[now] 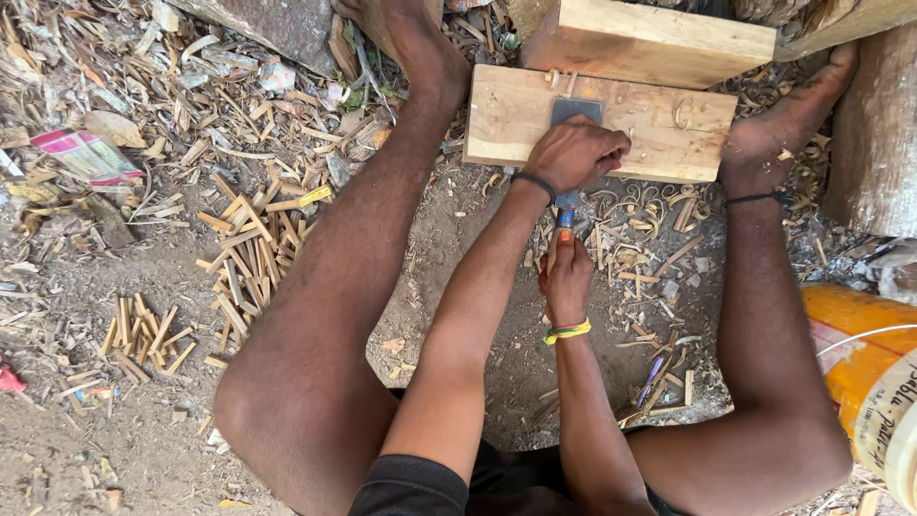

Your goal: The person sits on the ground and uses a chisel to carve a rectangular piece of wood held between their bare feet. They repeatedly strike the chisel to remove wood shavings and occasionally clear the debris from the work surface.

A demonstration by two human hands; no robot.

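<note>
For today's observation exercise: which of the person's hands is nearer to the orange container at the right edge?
Right. The right hand grips the tool handle below the wooden block, closer to the orange container. The left hand rests up on the block, farther away.

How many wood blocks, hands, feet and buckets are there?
Wood blocks: 2, front and back
Hands: 2, left and right
Feet: 2, left and right
Buckets: 1
Total: 7

A crumpled pink-and-clear wrapper (88,155) lies far left; an orange container's white label (893,406) shows at right.
</note>
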